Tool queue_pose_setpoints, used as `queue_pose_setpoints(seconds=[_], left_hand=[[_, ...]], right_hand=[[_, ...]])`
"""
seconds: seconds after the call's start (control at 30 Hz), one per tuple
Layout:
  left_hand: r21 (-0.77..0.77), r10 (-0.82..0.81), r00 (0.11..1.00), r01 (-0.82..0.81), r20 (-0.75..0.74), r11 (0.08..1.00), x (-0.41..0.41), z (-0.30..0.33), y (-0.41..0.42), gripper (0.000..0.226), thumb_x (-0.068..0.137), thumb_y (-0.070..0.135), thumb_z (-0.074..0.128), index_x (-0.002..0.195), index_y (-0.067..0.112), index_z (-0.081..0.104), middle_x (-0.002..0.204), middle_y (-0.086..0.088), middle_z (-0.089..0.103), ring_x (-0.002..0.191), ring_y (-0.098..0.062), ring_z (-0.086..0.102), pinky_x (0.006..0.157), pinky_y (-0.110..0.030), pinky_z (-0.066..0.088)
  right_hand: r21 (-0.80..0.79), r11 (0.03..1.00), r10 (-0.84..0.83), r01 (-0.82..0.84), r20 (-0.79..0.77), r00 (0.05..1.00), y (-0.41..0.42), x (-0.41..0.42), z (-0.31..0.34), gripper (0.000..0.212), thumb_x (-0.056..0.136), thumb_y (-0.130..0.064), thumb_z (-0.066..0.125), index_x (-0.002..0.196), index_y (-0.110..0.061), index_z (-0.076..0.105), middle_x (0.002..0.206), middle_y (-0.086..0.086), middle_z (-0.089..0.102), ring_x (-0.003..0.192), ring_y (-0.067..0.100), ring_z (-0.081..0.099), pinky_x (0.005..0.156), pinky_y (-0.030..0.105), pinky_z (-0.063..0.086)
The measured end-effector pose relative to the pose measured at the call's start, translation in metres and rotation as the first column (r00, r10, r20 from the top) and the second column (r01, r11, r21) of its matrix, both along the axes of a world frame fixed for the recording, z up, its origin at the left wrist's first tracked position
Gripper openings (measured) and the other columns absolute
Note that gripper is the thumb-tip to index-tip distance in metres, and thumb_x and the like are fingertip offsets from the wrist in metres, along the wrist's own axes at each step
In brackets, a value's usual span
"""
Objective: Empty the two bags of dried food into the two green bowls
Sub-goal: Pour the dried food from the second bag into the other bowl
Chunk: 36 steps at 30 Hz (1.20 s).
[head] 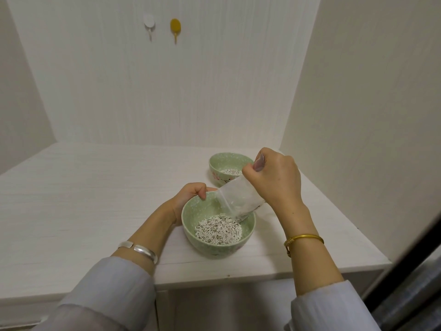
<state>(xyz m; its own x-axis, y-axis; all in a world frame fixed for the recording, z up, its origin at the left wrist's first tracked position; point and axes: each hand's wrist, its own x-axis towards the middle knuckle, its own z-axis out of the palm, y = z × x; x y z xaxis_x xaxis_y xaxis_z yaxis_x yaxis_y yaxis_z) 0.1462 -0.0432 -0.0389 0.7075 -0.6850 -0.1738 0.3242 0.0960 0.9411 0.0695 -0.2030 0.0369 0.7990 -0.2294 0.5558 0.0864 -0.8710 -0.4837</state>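
A green bowl (191, 212) stands near the table's front edge with a heap of pale dried food (218, 228) in it. My right hand (274, 180) pinches the bottom of a clear plastic bag (241, 199), held upside down and tilted, its mouth inside the bowl's right side. The bag looks almost empty. My left hand (188, 194) grips the same bowl's far left rim. A second green bowl (218, 164) stands behind, with a little dried food (230, 172) in it; my right hand hides part of it.
The white table (95, 199) sits in a niche with walls at the back and both sides. Its front edge runs just below the near bowl. Two hooks, white (149, 23) and yellow (176, 27), are on the back wall. A dark frame (405, 271) stands at the right.
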Motion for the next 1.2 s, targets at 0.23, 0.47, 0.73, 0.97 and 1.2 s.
queue_pose_setpoints(seconds=[0.23, 0.47, 0.73, 0.97, 1.2], left_hand=[[-0.001, 0.004, 1.0, -0.004, 0.003, 1.0, 0.002, -0.001, 0.0, 0.045, 0.036, 0.02, 0.052, 0.071, 0.005, 0.075, 0.062, -0.012, 0.069, 0.052, -0.022, 0.065, 0.051, -0.02, 0.052], [-0.01, 0.023, 1.0, -0.023, 0.002, 1.0, 0.0, -0.001, 0.0, 0.041, 0.038, 0.02, 0.049, 0.067, 0.005, 0.074, 0.061, -0.012, 0.067, 0.051, -0.021, 0.063, 0.05, -0.021, 0.051], [0.035, 0.065, 0.997, -0.066, 0.035, 0.997, -0.015, 0.012, -0.002, 0.038, 0.054, 0.012, 0.03, 0.04, 0.004, 0.065, 0.041, -0.003, 0.058, 0.037, -0.013, 0.055, 0.043, -0.014, 0.044], [0.004, 0.116, 0.989, -0.117, 0.092, 0.993, -0.019, 0.013, -0.006, 0.07, 0.082, -0.004, 0.01, 0.022, 0.007, 0.044, 0.026, 0.003, 0.038, 0.024, -0.007, 0.039, 0.033, -0.009, 0.032], [0.01, 0.051, 0.996, -0.051, 0.07, 0.999, -0.016, 0.012, -0.003, 0.069, 0.08, -0.001, 0.008, 0.031, 0.003, 0.056, 0.033, 0.002, 0.049, 0.03, -0.008, 0.047, 0.036, -0.011, 0.037]], right_hand=[[-0.046, 0.999, 0.004, -0.005, -0.011, 1.0, 0.001, -0.001, 0.001, 0.011, 0.079, -0.022, 0.055, 0.071, -0.016, 0.051, 0.079, 0.004, 0.067, 0.074, 0.027, 0.057, 0.06, 0.028, 0.04], [-0.104, 0.995, -0.002, 0.001, -0.009, 1.0, 0.004, 0.0, 0.003, 0.013, 0.08, -0.022, 0.054, 0.079, -0.01, 0.06, 0.08, 0.005, 0.069, 0.077, 0.028, 0.058, 0.063, 0.031, 0.043], [-0.162, 0.986, 0.021, -0.027, -0.039, 0.999, 0.014, 0.002, 0.007, 0.016, 0.08, -0.022, 0.052, 0.082, -0.009, 0.06, 0.078, 0.007, 0.067, 0.075, 0.03, 0.058, 0.063, 0.032, 0.043], [-0.276, 0.958, 0.065, -0.079, -0.061, 0.996, 0.024, 0.004, 0.012, 0.018, 0.08, -0.023, 0.05, 0.083, -0.008, 0.059, 0.072, 0.008, 0.064, 0.071, 0.031, 0.058, 0.059, 0.032, 0.043], [-0.406, 0.902, 0.103, -0.145, -0.125, 0.987, 0.031, 0.005, 0.017, 0.017, 0.081, -0.023, 0.05, 0.085, -0.008, 0.058, 0.065, 0.004, 0.052, 0.069, 0.03, 0.053, 0.058, 0.031, 0.037]])
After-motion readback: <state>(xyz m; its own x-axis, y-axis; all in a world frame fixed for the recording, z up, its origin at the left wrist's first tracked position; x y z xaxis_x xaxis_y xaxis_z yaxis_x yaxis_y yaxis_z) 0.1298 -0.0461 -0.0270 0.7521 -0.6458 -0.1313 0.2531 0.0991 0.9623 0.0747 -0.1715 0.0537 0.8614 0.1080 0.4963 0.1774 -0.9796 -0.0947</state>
